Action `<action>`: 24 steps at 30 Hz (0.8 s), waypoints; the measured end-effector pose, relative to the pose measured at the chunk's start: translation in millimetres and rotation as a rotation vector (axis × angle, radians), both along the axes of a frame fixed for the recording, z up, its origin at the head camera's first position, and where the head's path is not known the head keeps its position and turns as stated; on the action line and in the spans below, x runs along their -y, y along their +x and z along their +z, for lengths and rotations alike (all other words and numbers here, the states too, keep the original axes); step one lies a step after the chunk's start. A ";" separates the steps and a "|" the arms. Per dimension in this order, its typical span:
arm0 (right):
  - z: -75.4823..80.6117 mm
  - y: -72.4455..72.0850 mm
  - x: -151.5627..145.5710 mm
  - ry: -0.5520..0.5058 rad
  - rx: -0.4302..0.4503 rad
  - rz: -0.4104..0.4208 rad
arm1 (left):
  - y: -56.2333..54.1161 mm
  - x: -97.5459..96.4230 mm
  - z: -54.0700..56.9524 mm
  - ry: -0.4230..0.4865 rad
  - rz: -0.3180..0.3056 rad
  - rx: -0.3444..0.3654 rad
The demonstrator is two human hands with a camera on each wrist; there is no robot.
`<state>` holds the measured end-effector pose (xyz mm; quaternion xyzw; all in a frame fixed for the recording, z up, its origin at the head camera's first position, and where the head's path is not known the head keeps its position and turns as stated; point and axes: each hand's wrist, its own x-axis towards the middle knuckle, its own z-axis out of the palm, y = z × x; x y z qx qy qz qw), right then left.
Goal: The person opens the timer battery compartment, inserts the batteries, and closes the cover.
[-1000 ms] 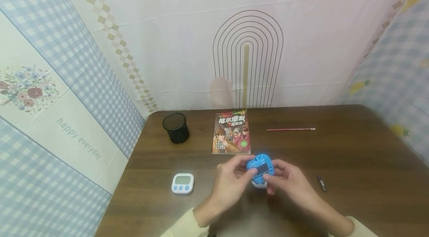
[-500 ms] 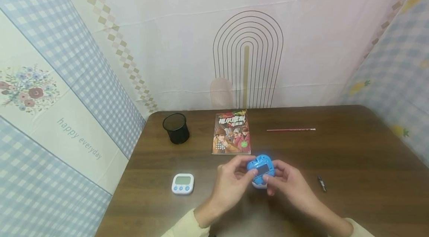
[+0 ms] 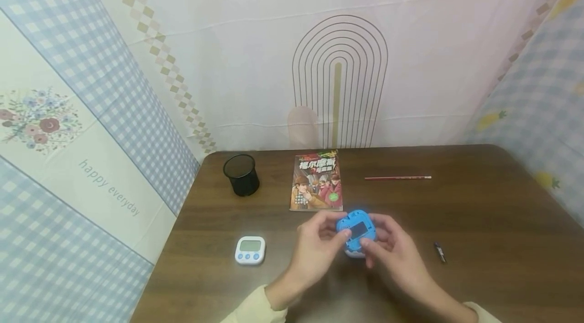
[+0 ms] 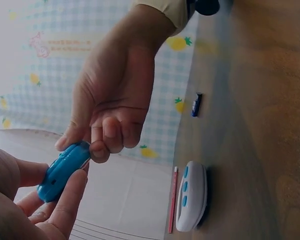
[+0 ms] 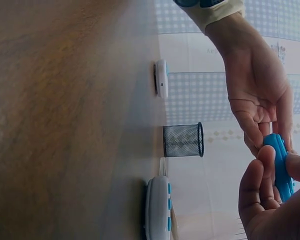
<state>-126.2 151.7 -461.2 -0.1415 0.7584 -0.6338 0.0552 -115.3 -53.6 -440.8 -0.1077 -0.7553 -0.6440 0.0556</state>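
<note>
My left hand (image 3: 315,252) pinches a small rounded blue timer (image 3: 358,230) by its left side, thumb on the face turned toward me. From the other side my right hand (image 3: 403,257) holds it too, its thumb pressing near the lower right edge and its fingers behind. A dark rectangular panel shows on that face. Both wrist views show the blue timer (image 4: 65,171) edge-on and raised above the table. Under the hands a white timer with blue buttons (image 4: 192,197) rests on the table, mostly hidden behind the blue one in the head view.
Another white timer (image 3: 250,250) lies at the left. Behind it stands a black mesh pen cup (image 3: 244,181). A comic-style book (image 3: 317,181) and a red pencil (image 3: 397,178) lie toward the back. At the right is a small dark cylinder (image 3: 440,252). Patterned cloth (image 3: 255,74) surrounds the table.
The blue timer has turned slightly between the fingers. My right thumb and fingers have shifted a little on its right side, while the left hand keeps its grip.
</note>
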 end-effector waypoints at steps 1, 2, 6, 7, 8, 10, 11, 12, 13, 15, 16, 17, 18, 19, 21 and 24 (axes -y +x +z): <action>0.1 0.6 0.2 0.004 0.000 -0.008 | 0.1 -0.3 0.6 0.011 0.003 0.018; 0.4 1.3 0.7 0.005 0.004 -0.011 | 0.3 -0.6 1.1 0.019 0.006 0.029; 1.7 2.9 1.2 0.013 0.015 -0.022 | 1.2 -1.0 3.0 0.029 0.006 0.045; 1.8 3.2 1.2 0.014 0.014 -0.022 | 1.5 -1.1 3.3 0.031 0.006 0.047; 1.8 3.3 1.1 0.015 0.011 -0.023 | 1.6 -1.5 3.5 0.034 0.006 0.049; 1.4 2.9 0.6 0.015 0.005 -0.020 | 1.7 -1.8 3.2 0.040 0.005 0.048; 0.9 2.7 0.3 0.017 0.002 -0.019 | 1.8 -2.0 2.9 0.044 0.005 0.047; 0.6 2.5 0.1 0.019 0.002 -0.019 | 1.7 -2.4 2.7 0.045 0.006 0.044; 0.3 2.4 -0.1 0.018 0.002 -0.018 | 1.6 -2.8 2.4 0.047 0.006 0.041; 0.1 2.4 -0.7 0.020 0.005 -0.017 | 1.3 -3.3 1.6 0.053 0.002 0.036; 0.1 2.5 -0.9 0.021 0.005 -0.017 | 1.2 -3.6 1.3 0.056 0.000 0.036; 0.2 2.7 -1.2 0.022 0.006 -0.017 | 1.0 -3.8 1.1 0.058 -0.004 0.036; 0.2 2.9 -1.3 0.021 0.001 -0.011 | 0.7 -3.8 0.9 0.057 -0.006 0.032; 0.4 2.9 -1.4 0.017 -0.005 -0.004 | 0.5 -3.6 0.8 0.055 -0.008 0.029; 0.6 2.7 -1.5 0.015 -0.016 0.013 | -0.2 -2.3 0.8 0.040 -0.010 0.017; 1.1 1.4 -0.6 0.030 -0.072 0.035 | -1.8 0.9 2.0 0.015 -0.007 -0.009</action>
